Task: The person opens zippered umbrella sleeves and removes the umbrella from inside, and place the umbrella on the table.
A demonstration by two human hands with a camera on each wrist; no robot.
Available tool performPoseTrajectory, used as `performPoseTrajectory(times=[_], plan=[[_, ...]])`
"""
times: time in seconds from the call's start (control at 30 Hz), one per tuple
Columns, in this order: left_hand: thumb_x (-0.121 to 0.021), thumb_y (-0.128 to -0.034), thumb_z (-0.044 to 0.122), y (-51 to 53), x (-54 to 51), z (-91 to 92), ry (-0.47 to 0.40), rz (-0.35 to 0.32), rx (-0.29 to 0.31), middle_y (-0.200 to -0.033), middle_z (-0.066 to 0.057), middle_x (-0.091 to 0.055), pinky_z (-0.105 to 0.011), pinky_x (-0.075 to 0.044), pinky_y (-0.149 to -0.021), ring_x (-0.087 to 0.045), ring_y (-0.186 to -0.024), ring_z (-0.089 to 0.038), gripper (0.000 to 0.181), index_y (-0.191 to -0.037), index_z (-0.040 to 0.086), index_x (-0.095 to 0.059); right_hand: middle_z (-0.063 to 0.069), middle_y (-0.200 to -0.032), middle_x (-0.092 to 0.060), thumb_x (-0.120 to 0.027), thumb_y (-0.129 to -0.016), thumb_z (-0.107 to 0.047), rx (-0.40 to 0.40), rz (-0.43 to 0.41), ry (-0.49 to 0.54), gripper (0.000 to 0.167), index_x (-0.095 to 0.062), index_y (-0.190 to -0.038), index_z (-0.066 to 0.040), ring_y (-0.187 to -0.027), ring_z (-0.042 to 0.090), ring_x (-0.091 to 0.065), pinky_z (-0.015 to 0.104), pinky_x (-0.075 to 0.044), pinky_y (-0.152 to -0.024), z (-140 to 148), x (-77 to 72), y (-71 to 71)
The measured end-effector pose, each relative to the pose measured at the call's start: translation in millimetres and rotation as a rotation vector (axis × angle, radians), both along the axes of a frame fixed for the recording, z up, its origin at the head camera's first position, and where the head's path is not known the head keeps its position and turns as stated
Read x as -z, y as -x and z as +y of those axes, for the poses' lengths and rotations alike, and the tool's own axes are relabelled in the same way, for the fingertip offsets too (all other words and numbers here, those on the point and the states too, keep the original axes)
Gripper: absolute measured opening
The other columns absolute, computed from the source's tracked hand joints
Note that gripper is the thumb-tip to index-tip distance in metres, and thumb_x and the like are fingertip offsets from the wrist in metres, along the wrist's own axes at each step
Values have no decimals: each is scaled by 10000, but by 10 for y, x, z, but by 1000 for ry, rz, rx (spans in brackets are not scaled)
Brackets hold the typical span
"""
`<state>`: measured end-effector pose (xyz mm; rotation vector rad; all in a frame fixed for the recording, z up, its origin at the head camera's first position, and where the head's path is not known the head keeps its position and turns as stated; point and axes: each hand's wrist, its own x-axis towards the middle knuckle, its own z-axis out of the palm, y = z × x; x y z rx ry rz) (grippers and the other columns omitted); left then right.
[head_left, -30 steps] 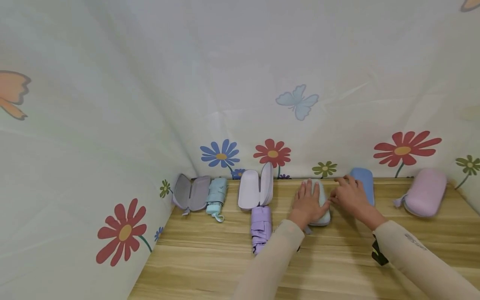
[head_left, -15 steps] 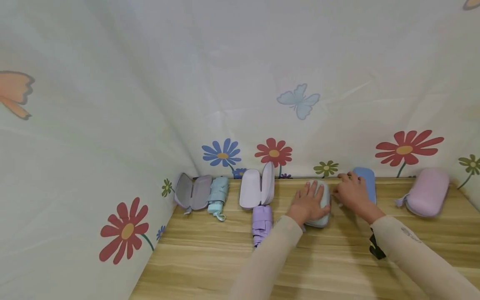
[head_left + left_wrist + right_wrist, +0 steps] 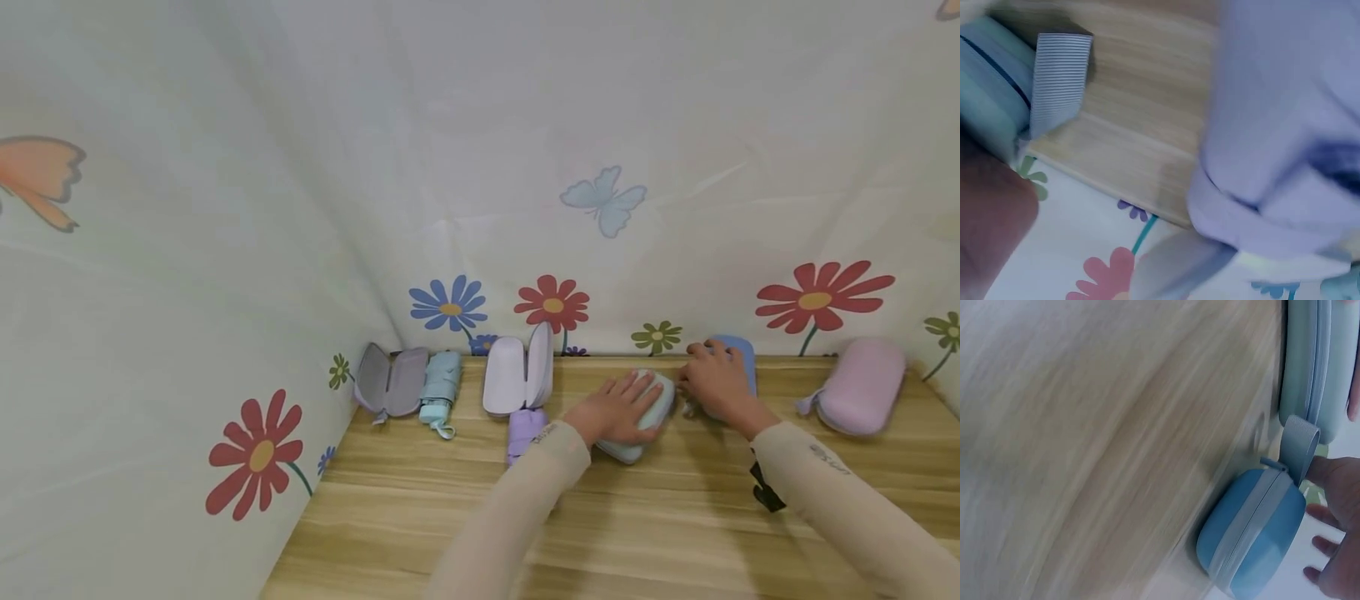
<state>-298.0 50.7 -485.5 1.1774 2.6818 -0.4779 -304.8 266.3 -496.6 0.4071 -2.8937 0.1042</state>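
Note:
My left hand (image 3: 615, 410) lies flat, fingers outstretched, over a pale green zip case (image 3: 662, 400), which sits tilted on the table. In the left wrist view, that case's ribbed strap (image 3: 1060, 81) sticks out beside it. My right hand (image 3: 718, 379) is at the left side of a blue zip case (image 3: 742, 350) by the back edge. From the right wrist, its fingers (image 3: 1324, 545) look spread and loose; the thumb is close to the blue case's grey pull strap (image 3: 1299, 447). Whether it touches the strap, I cannot tell.
A pink case (image 3: 861, 387) stands at the far right. Left of my hands are an open white case (image 3: 504, 379), a folded purple umbrella (image 3: 525, 429) partly behind my sleeve, a teal umbrella (image 3: 440, 383) and an open grey case (image 3: 405, 383). A flowered cloth wall (image 3: 480, 208) borders the table.
Under my left hand the green case has turned clockwise and shifted slightly toward me. My right hand has stayed beside the blue case with little movement. The view has shifted slightly.

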Motion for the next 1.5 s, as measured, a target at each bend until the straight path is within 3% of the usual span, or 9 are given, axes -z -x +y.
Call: performPoseTrajectory(times=[0.17,0.27,0.53,0.7,0.97,1.1,1.27,1.37,1.5], plan=[[-237,-1049,638,38,-6,-78,85,60,187,-1710,61,104,-332,-119,-1246,47,-1567,-141,767,-1636,275,94,223,-1319,-586,-753,-926,-205,-72,41,-24,70,-818,-936,-181,-1288,509,-417,710,-359,-964,20,-3,-13],[-210,-1042,652,54,7,-89,126,86,249,-1699,79,157,-342,-84,-1251,78,-1562,-127,764,-1621,299,144,221,-1302,-593,-748,-930,-204,-97,57,-28,75,-819,-939,-180,-1278,506,-431,707,-371,-964,12,-4,-19],[-196,-1016,710,84,65,-95,135,87,215,-1657,158,240,-487,-31,-1249,99,-1549,-86,794,-1564,353,255,236,-1302,-592,-720,-952,-215,-55,1,-30,119,-820,-986,-159,-1272,527,-430,707,-371,-965,1,10,-48],[-298,-1041,646,131,55,-134,-8,4,64,-1706,98,99,-555,-38,-1234,42,-1565,-132,792,-1627,315,118,250,-1299,-589,-729,-945,-183,-42,-17,-28,93,-815,-941,-148,-1263,547,-434,714,-388,-935,12,-14,-122],[-406,-1076,422,201,57,-77,-290,-29,-364,-1694,35,-195,-618,-148,-1201,-81,-1569,-271,562,-1616,397,-249,259,-1282,-587,-798,-881,-175,-103,18,38,27,-806,-856,-180,-1229,575,-438,710,-421,-860,9,-37,-322],[-403,-1072,358,157,83,53,-476,-15,-599,-1671,-80,-248,-559,-224,-1199,-166,-1548,-325,544,-1603,252,-342,240,-1255,-603,-835,-840,-188,-153,56,89,47,-807,-825,-223,-1185,571,-463,708,-430,-804,-68,13,-501],[-362,-1063,477,96,115,327,-688,-63,-864,-1687,-171,-129,-503,-166,-1229,-134,-1550,-353,709,-1621,63,-223,206,-1301,-596,-834,-844,-239,-90,17,135,70,-799,-795,-276,-1217,548,-457,785,-344,-859,-331,13,-739],[-339,-1071,504,59,169,464,-676,-44,-895,-1688,-187,-85,-492,-177,-1228,-119,-1552,-354,742,-1624,39,-170,212,-1318,-597,-826,-857,-235,-70,-21,152,60,-804,-810,-266,-1222,541,-459,792,-336,-872,-483,6,-844],[-324,-1088,461,74,282,547,-600,72,-821,-1680,-188,-129,-453,-224,-1219,-158,-1546,-334,696,-1620,35,-183,202,-1293,-617,-812,-872,-252,-44,-22,164,32,-824,-844,-241,-1208,517,-478,725,-370,-879,-550,7,-900]])
